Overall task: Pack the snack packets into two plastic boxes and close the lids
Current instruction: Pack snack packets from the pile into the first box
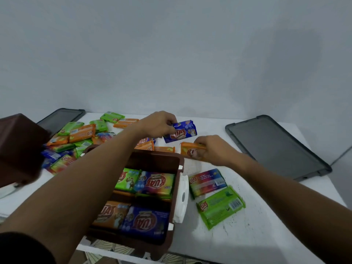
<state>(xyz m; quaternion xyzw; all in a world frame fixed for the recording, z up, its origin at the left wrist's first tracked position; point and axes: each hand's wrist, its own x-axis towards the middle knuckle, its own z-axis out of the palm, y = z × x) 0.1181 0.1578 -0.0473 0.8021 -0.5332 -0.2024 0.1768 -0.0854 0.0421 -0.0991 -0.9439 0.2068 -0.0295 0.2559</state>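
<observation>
Two packets taken at once. Left hand [158, 124] pinching blue packet [181, 131], raised just beyond brown box [158, 159]; right hand [211, 148] curled round orange packet [188, 149], low over table [228, 241]. Filling step, judged mid-way: four packets visible in box, pile [76, 138] at left, loose packets [221, 205] right of box, second box [19, 145] far left, grey lids [276, 147] off. Next: carry both over box, lay flat on stacks, release.
</observation>
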